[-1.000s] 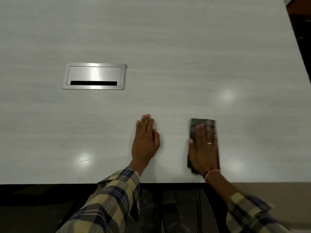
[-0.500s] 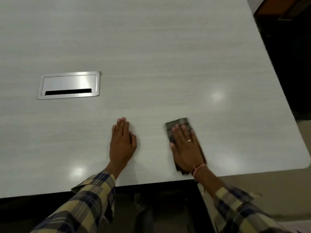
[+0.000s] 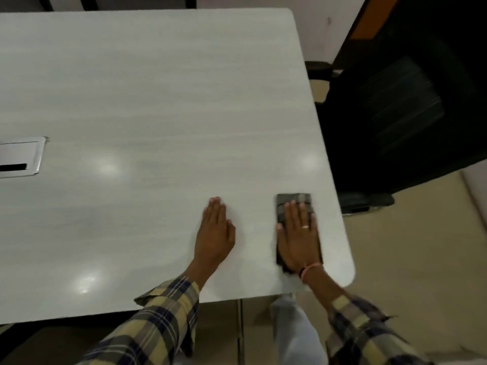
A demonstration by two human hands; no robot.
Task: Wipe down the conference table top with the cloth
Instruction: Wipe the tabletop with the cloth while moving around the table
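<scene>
Pressing flat, the right hand point(image 3: 299, 237) pins the folded cloth point(image 3: 293, 201) near the table's point(image 3: 158, 88) right corner; the left hand point(image 3: 214, 233) rests flat, fingers straight. One long stroke could drag the cloth off the edge.

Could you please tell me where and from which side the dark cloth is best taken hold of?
Probably by its far short edge, from above. The cloth lies folded flat on the table, and the right hand presses flat on its near part, so only the far strip beyond the fingertips is bare.
</scene>
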